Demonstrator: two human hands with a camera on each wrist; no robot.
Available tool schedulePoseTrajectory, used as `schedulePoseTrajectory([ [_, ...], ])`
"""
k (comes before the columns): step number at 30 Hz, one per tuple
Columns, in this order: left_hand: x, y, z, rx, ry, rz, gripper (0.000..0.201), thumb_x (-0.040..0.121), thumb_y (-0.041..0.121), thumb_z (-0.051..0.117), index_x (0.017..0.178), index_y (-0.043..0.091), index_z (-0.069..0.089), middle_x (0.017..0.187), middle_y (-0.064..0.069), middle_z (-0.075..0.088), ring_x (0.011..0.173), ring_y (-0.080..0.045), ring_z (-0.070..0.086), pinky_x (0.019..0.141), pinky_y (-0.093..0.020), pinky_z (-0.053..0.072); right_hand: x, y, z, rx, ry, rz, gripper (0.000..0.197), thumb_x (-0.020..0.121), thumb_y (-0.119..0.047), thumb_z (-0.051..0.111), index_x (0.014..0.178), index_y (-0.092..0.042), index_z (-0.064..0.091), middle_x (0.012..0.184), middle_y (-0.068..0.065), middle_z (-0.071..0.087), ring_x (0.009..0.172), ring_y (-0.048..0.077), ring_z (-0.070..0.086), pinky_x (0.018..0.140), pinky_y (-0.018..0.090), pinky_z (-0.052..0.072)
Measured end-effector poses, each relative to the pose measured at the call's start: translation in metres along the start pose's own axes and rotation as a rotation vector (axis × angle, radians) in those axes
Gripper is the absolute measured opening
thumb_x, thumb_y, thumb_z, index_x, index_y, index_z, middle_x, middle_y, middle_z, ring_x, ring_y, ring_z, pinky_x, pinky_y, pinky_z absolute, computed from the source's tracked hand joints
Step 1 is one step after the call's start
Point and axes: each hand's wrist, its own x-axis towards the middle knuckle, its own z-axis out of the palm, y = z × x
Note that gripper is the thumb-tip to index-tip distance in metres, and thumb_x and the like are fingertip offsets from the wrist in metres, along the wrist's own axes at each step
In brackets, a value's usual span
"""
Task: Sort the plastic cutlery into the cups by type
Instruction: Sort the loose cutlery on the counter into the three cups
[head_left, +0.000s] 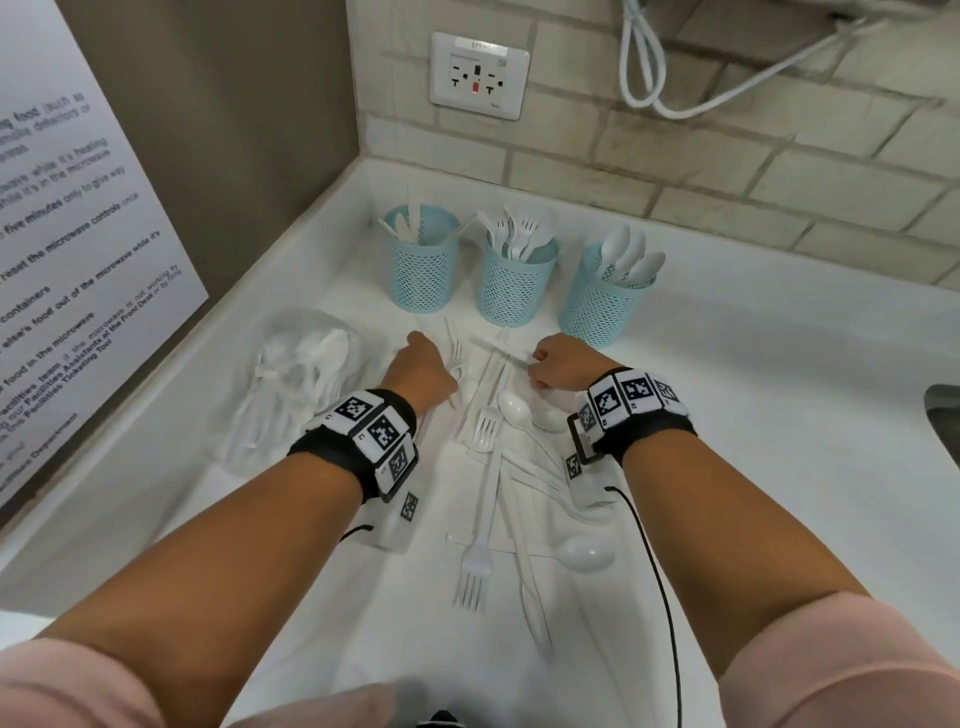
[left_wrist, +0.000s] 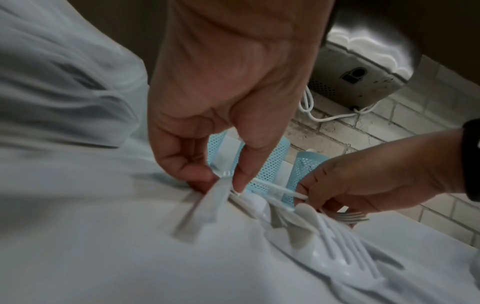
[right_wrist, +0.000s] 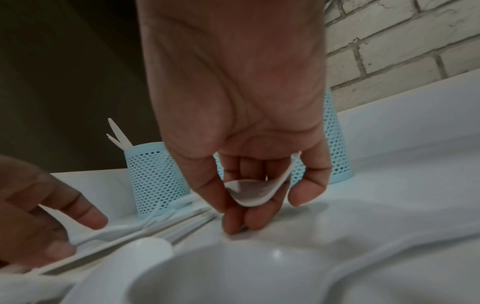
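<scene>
two hands in loose cutlery, left hand (left_wrist: 223, 98) pinching a fork (left_wrist: 221, 187), right hand (right_wrist: 241, 115) curled round a spoon (right_wrist: 255, 191)

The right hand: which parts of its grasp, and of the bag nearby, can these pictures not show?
- Right hand, head view: fingertips hidden under its own back.
- Spoon, right wrist view: handle hidden behind the fingers.
- Plastic bag, head view: contents too blurred to count.
</scene>
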Motion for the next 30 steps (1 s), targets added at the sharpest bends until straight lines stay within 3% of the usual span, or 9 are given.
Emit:
schedulePoseTrajectory([
  [2, 0.003, 0.0, 0.0, -0.013, 0.009, -0.001, 0.047, 0.086, 0.016, 0.06, 0.124, -0.005, 0.04, 0.118, -0.015, 0.055, 0.114, -0.03, 0.053, 0.087, -0.032, 0.045, 0.002, -0.005, 0.0, 0.046, -0.003, 0.018, 0.02, 0.086, -0.012, 0.051, 0.066, -0.012, 0.049, 0.083, 0.008, 0.06, 0.078, 0.021, 0.054, 0.06, 0.022, 0.038],
  [4, 0.005, 0.0, 0.0, -0.028, 0.012, -0.002, 0.014, 0.086, 0.017, 0.058, 0.085, 0.004, 0.052, 0.084, -0.006, 0.057, 0.091, -0.026, 0.058, 0.072, -0.029, 0.043, 0.002, -0.01, 0.004, 0.094, 0.012, 0.053, 0.024, 0.087, -0.02, 0.052, 0.066, -0.01, 0.048, 0.072, 0.005, 0.055, 0.074, 0.022, 0.053, 0.063, 0.026, 0.04],
  [6, 0.008, 0.0, 0.002, -0.023, 0.024, -0.006, 0.03, 0.086, 0.019, 0.057, 0.063, 0.009, 0.041, 0.066, -0.003, 0.047, 0.071, -0.022, 0.052, 0.065, -0.027, 0.038, 0.002, -0.015, 0.007, 0.123, 0.034, 0.088, 0.034, 0.091, -0.039, 0.053, 0.077, -0.008, 0.047, 0.069, 0.001, 0.047, 0.078, 0.021, 0.05, 0.069, 0.029, 0.038],
  [9, 0.011, 0.002, 0.004, -0.032, 0.028, -0.004, 0.027, 0.089, 0.028, 0.057, 0.077, 0.004, 0.051, 0.084, -0.01, 0.058, 0.08, -0.024, 0.054, 0.069, -0.028, 0.04, 0.003, -0.024, 0.01, 0.164, 0.039, 0.101, 0.042, 0.088, -0.049, 0.056, 0.078, -0.009, 0.048, 0.075, 0.002, 0.051, 0.082, 0.021, 0.052, 0.07, 0.028, 0.038],
  [13, 0.013, 0.005, 0.005, 0.006, 0.044, 0.015, 0.043, 0.087, 0.039, 0.061, 0.105, 0.0, 0.055, 0.106, -0.014, 0.062, 0.097, -0.028, 0.06, 0.072, -0.029, 0.042, 0.001, -0.037, 0.008, 0.158, 0.039, 0.081, 0.04, 0.088, -0.038, 0.06, 0.101, 0.0, 0.058, 0.093, 0.008, 0.056, 0.097, 0.024, 0.059, 0.075, 0.027, 0.043],
  [17, 0.015, 0.009, 0.007, 0.072, 0.031, 0.04, 0.055, 0.082, 0.048, 0.065, 0.108, 0.001, 0.053, 0.103, -0.012, 0.06, 0.096, -0.027, 0.06, 0.07, -0.03, 0.042, 0.007, -0.047, 0.01, 0.177, 0.046, 0.135, 0.033, 0.084, -0.027, 0.063, 0.065, -0.01, 0.043, 0.071, 0.003, 0.05, 0.072, 0.017, 0.053, 0.051, 0.019, 0.036],
  [20, 0.016, 0.01, 0.007, 0.069, 0.009, 0.025, 0.045, 0.083, 0.045, 0.065, 0.098, 0.004, 0.052, 0.091, -0.009, 0.055, 0.083, -0.023, 0.055, 0.066, -0.029, 0.04, 0.008, -0.052, 0.013, 0.202, 0.041, 0.156, 0.032, 0.082, -0.023, 0.064, 0.063, -0.01, 0.041, 0.064, 0.001, 0.046, 0.068, 0.016, 0.052, 0.048, 0.018, 0.035],
  [25, 0.019, 0.008, 0.005, -0.025, 0.005, -0.022, 0.032, 0.082, 0.032, 0.067, 0.092, 0.004, 0.054, 0.084, -0.008, 0.055, 0.082, -0.024, 0.058, 0.066, -0.028, 0.042, 0.009, -0.055, 0.015, 0.248, 0.008, 0.152, 0.029, 0.081, -0.018, 0.063, 0.06, -0.011, 0.044, 0.061, 0.0, 0.046, 0.054, 0.01, 0.044, 0.047, 0.017, 0.034],
  [30, 0.023, 0.004, 0.005, -0.153, 0.009, -0.062, 0.033, 0.079, 0.022, 0.068, 0.058, 0.008, 0.047, 0.054, -0.003, 0.049, 0.048, -0.015, 0.046, 0.047, -0.023, 0.035, 0.013, -0.053, 0.018, 0.358, -0.007, 0.176, 0.02, 0.076, -0.015, 0.066, 0.066, -0.008, 0.05, 0.062, 0.005, 0.053, 0.052, 0.013, 0.048, 0.046, 0.019, 0.037],
])
